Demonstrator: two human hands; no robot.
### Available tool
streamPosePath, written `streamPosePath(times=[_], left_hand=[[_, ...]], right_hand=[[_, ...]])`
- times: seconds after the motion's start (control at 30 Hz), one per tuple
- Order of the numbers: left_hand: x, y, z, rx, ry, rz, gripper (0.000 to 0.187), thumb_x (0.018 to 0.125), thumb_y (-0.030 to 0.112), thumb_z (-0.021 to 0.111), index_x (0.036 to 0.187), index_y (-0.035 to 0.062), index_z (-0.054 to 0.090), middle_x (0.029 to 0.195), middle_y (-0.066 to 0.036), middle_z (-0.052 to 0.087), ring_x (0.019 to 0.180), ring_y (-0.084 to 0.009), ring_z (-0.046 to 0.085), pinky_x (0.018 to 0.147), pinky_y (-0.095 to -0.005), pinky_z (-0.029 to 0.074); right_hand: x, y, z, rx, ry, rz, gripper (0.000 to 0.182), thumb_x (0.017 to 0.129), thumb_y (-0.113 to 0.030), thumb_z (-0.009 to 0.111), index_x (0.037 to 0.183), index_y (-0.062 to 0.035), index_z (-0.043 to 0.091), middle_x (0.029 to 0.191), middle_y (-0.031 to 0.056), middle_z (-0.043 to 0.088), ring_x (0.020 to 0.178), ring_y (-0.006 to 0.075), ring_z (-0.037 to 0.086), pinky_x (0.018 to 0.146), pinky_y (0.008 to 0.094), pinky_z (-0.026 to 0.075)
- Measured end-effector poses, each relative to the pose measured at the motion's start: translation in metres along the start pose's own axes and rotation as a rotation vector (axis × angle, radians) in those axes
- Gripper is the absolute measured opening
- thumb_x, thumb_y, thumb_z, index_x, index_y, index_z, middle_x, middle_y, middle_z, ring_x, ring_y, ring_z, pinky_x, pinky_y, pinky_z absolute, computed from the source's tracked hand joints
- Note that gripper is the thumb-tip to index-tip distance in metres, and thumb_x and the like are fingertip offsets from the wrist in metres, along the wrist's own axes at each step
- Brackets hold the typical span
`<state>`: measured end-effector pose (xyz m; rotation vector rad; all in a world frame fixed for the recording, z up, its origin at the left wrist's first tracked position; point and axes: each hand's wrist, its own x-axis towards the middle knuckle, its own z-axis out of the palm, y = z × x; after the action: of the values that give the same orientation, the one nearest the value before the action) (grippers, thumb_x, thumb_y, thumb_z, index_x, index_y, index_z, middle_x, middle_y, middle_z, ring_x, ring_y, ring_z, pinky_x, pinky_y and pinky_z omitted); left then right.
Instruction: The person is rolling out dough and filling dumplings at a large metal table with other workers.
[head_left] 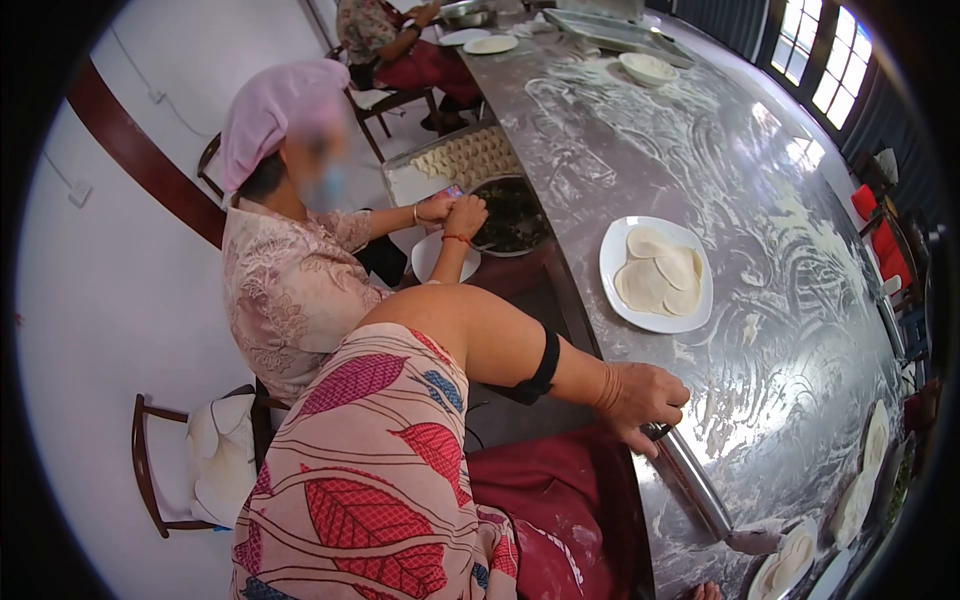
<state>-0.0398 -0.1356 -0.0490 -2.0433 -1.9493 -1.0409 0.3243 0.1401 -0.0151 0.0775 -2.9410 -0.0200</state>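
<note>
My left hand (645,400) reaches across the floured metal table, its fingers closed round the near handle of a steel rolling pin (692,484). The pin lies slantwise by the table's edge. Only the fingertips of my right hand (707,592) show at the bottom edge, below the pin's far end; what they hold, if anything, is out of sight. Beyond my left hand, a white square plate (609,262) carries several thin round dough sheets (660,275). More dough sheets (790,560) lie on a plate at the lower right.
A co-worker in a pink cap (270,105) sits at the left, hands near a bowl of dark green filling (508,215). Behind it is a tray of dumplings (465,155). Another person (375,35) sits farther back. A white bowl (648,68) stands on the table (760,210).
</note>
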Motion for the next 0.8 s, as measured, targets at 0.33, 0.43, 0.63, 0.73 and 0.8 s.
streamPosePath(times=[0.33, 0.43, 0.63, 0.73, 0.8], left_hand=[[0.0005, 0.0009, -0.0008, -0.001, -0.012, -0.009, 0.046, 0.065, 0.043, 0.071, 0.077, 0.0027, 0.053, 0.079, -0.013, 0.048, 0.076, -0.0308, 0.053, 0.067, -0.0404, 0.045], [0.0005, 0.001, -0.0006, -0.004, -0.007, -0.01, 0.046, 0.065, 0.043, 0.071, 0.077, 0.0027, 0.053, 0.078, -0.013, 0.048, 0.075, -0.0308, 0.053, 0.067, -0.0404, 0.045], [0.0005, 0.0006, -0.0001, 0.002, -0.001, -0.002, 0.046, 0.065, 0.043, 0.071, 0.076, 0.0028, 0.053, 0.078, -0.013, 0.048, 0.075, -0.0308, 0.053, 0.066, -0.0403, 0.045], [0.0006, 0.0007, 0.0003, 0.003, 0.01, 0.003, 0.046, 0.065, 0.043, 0.071, 0.076, 0.0029, 0.052, 0.078, -0.013, 0.048, 0.075, -0.0308, 0.053, 0.066, -0.0402, 0.045], [0.0006, 0.001, 0.0003, 0.004, 0.015, 0.004, 0.045, 0.065, 0.043, 0.071, 0.076, 0.0029, 0.052, 0.078, -0.013, 0.048, 0.076, -0.0308, 0.053, 0.066, -0.0402, 0.045]], right_hand=[[0.0004, -0.0011, -0.0017, -0.006, -0.005, -0.001, 0.08, 0.081, -0.059, 0.054, 0.13, 0.0026, 0.041, 0.125, 0.0232, 0.046, 0.118, 0.0403, 0.043, 0.102, 0.0548, 0.033], [-0.0007, -0.0008, -0.001, -0.012, -0.009, 0.001, 0.08, 0.081, -0.058, 0.054, 0.131, 0.0022, 0.04, 0.125, 0.0233, 0.046, 0.118, 0.0405, 0.043, 0.101, 0.0549, 0.033], [-0.0008, 0.0, -0.0015, -0.005, -0.021, 0.003, 0.08, 0.08, -0.057, 0.056, 0.132, 0.0017, 0.04, 0.127, 0.0237, 0.045, 0.119, 0.0415, 0.042, 0.101, 0.0552, 0.032], [-0.0016, 0.0008, -0.0007, -0.002, -0.018, 0.001, 0.08, 0.08, -0.057, 0.056, 0.132, 0.0015, 0.04, 0.127, 0.0236, 0.045, 0.119, 0.0414, 0.042, 0.101, 0.0552, 0.032], [-0.0022, 0.0009, -0.0004, -0.007, -0.021, 0.004, 0.08, 0.08, -0.057, 0.056, 0.132, 0.0013, 0.04, 0.127, 0.0235, 0.045, 0.119, 0.0413, 0.042, 0.102, 0.0551, 0.032]])
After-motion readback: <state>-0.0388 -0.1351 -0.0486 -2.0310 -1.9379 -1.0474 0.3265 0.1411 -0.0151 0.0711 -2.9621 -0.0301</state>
